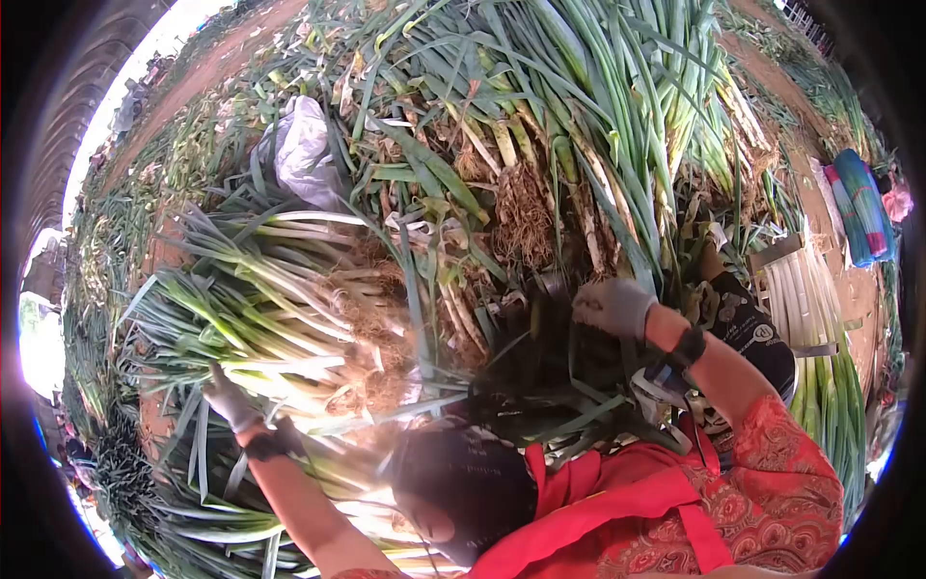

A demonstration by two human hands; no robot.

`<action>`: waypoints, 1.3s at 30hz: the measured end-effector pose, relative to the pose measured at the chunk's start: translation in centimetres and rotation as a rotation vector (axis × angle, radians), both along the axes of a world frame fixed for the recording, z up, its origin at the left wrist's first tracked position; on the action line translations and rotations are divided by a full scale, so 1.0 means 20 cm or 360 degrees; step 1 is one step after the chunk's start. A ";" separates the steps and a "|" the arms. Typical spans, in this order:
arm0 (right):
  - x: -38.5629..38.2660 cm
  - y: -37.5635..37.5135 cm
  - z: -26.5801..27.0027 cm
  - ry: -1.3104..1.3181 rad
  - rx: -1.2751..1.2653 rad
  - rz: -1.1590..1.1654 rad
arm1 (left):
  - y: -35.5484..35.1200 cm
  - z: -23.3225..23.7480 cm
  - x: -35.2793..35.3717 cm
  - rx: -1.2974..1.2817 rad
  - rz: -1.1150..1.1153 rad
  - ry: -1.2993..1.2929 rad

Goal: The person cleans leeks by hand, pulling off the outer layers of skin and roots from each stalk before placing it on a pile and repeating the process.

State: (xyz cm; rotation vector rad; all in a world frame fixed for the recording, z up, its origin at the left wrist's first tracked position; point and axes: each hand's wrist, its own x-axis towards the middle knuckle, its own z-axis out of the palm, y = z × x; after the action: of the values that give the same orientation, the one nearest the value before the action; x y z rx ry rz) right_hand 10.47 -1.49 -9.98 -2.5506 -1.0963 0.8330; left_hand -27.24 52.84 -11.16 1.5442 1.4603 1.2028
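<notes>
- The right hand [612,307], in a pale glove, has its fingers [590,314] curled shut over a tuft of dark green onion leaves [579,362], just in front of the person's chest.
- The left hand [231,400], also in a pale glove, reaches out to the side with its fingers [218,376] pushed in among the leaves. I cannot tell whether they grip or only rest there.
- Count at the hands: two gloves and two dark wristbands, one on each wrist.
- The left hand lies on a sheaf of long spring onions with white stalks and green leaves [256,304]. There are too many stalks to count.
- The sheaf lies flat on the ground, left of the middle. Its long axis runs across the view, with matted brown roots towards the centre and leaf tips towards the left edge.
- Beyond both hands rises one big heap of green onions [588,106], roots towards the person and leaves fanning away.
- One crumpled white plastic bag [304,145] lies on the heap's left side.
- Well to the right is one stack of trimmed white stalks [805,299], and beyond it one blue and green striped roll [863,203].
</notes>
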 end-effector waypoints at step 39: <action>1.30 2.15 -0.45 -0.0089 0.0060 -0.0267 | -0.96 -0.79 0.80 -0.0988 -0.0899 -0.0332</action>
State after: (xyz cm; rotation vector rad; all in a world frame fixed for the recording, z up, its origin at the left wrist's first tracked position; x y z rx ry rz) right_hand 36.57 41.45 -18.97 -2.6049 -0.8890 0.6964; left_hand -11.30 33.64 -26.87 1.2230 1.0174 0.4889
